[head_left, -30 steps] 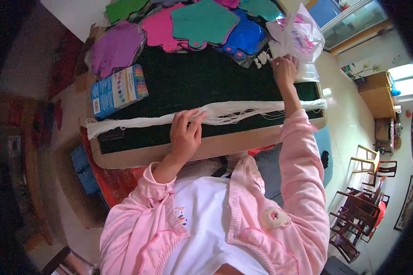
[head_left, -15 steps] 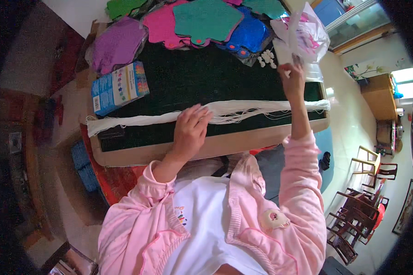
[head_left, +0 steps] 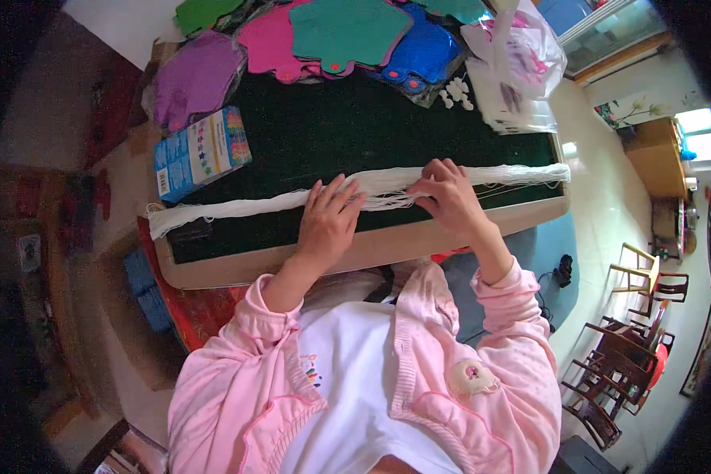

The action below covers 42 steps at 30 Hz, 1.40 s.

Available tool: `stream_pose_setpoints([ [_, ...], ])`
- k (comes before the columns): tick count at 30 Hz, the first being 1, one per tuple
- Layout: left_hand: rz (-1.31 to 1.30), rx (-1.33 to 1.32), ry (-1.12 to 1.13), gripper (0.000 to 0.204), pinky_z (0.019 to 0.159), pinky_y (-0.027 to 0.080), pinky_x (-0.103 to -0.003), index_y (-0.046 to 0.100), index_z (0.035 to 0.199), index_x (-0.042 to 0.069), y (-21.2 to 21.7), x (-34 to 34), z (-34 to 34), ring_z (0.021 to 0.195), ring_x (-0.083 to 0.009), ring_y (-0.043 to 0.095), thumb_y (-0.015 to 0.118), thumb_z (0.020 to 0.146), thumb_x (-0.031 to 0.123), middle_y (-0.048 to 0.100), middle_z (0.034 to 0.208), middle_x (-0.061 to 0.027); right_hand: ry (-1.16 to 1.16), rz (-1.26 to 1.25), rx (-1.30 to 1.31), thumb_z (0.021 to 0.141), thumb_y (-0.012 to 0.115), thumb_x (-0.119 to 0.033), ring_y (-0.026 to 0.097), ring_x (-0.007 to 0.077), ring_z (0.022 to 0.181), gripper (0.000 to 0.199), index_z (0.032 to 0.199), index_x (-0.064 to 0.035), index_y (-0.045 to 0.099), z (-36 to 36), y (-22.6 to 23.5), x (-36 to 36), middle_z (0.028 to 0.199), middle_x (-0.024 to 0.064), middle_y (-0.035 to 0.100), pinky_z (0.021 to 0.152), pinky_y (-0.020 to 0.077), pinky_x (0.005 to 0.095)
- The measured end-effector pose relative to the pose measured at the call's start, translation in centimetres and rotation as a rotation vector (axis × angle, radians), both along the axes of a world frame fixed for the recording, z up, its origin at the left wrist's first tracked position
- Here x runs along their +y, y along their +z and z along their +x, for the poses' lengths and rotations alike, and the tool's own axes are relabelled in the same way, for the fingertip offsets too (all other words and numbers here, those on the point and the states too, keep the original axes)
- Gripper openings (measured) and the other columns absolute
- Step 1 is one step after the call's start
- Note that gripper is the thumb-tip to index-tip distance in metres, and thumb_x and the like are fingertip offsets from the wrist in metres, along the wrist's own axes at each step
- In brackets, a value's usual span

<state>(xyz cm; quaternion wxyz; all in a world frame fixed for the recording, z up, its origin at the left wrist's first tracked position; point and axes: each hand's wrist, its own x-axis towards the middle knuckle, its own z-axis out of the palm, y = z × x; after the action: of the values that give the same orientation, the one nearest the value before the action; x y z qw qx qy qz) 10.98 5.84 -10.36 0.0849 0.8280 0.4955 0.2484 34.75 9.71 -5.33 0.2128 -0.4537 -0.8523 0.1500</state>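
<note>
A long bundle of white string (head_left: pixel 249 207) stretches left to right across the dark green table top (head_left: pixel 316 126), with loose strands spread out in its middle. My left hand (head_left: pixel 330 221) lies on the bundle left of centre, its fingers stretched out and slightly apart. Close by on the right, my right hand (head_left: pixel 450 201) bends over the loose strands. Its thumb and fingers are curled around some of them, though the fingertips are partly hidden by the hand itself.
Coloured felt pieces in clear wrappers lie along the far side, among them a purple piece (head_left: pixel 193 83) and a teal one (head_left: pixel 347 35). At left sits a blue-and-white box (head_left: pixel 201 154). Small white pieces (head_left: pixel 457 93) lie near a white plastic bag (head_left: pixel 521 71) at far right.
My right hand has come back from beside the plastic bag to the middle of the string bundle. The left hand stays on the bundle.
</note>
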Motion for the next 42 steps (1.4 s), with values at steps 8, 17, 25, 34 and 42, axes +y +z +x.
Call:
stream_pose_setpoints([
  [8,-0.039,-0.086,0.017,0.032,0.103,0.029,-0.045,0.057,0.111,0.007,0.5,-1.4,-1.6,0.118,-0.0247,0.045,0.058,0.079,0.01,0.053,0.121,-0.0067,-0.279,0.101,0.032,0.071,0.064,-0.002,0.054,0.0274,0.078,0.011,0.082,-0.006,0.062,-1.0,-0.1,0.0,0.078,0.0083,0.055,0.069,0.0418,0.0362],
  [17,-0.009,-0.091,0.049,0.032,0.102,0.03,-0.044,0.057,0.109,0.006,0.1,-2.8,-2.7,0.117,-0.0253,0.045,0.059,0.077,0.007,0.053,0.12,-0.0093,-0.413,0.0,-0.165,0.07,0.065,-0.006,0.054,0.0263,0.073,0.005,0.074,-0.0047,0.062,4.9,1.1,-2.8,0.072,0.0093,0.054,0.064,0.0437,0.036],
  [25,-0.007,-0.102,0.036,0.032,0.102,0.03,-0.044,0.057,0.109,0.006,1.3,-2.6,-1.5,0.116,-0.0254,0.046,0.06,0.077,0.007,0.054,0.12,-0.0091,-0.348,-0.023,-0.154,0.067,0.066,-0.004,0.056,0.0287,0.076,0.009,0.074,-0.0032,0.06,4.9,-0.4,-4.3,0.077,0.0102,0.056,0.065,0.0451,0.0361],
  [34,-0.054,-0.097,0.037,0.036,0.103,0.029,-0.045,0.055,0.114,0.008,2.5,-3.0,-1.3,0.119,-0.0265,0.044,0.058,0.078,0.008,0.05,0.126,-0.0083,-0.508,-0.147,0.318,0.081,0.059,-0.002,0.051,0.0126,0.061,0.009,0.089,-0.0022,0.054,4.1,6.7,-6.4,0.063,0.0073,0.049,0.061,0.042,0.0238],
  [42,-0.018,-0.227,0.039,0.034,0.101,0.032,-0.044,0.056,0.11,0.005,5.2,-4.9,-1.9,0.114,-0.0265,0.048,0.06,0.076,0.007,0.054,0.119,-0.0106,-0.251,-0.188,0.388,0.083,0.054,0.005,0.05,0.008,0.072,0.006,0.089,0.003,0.054,3.0,9.4,-8.7,0.081,0.0043,0.053,0.065,0.0396,0.0184],
])
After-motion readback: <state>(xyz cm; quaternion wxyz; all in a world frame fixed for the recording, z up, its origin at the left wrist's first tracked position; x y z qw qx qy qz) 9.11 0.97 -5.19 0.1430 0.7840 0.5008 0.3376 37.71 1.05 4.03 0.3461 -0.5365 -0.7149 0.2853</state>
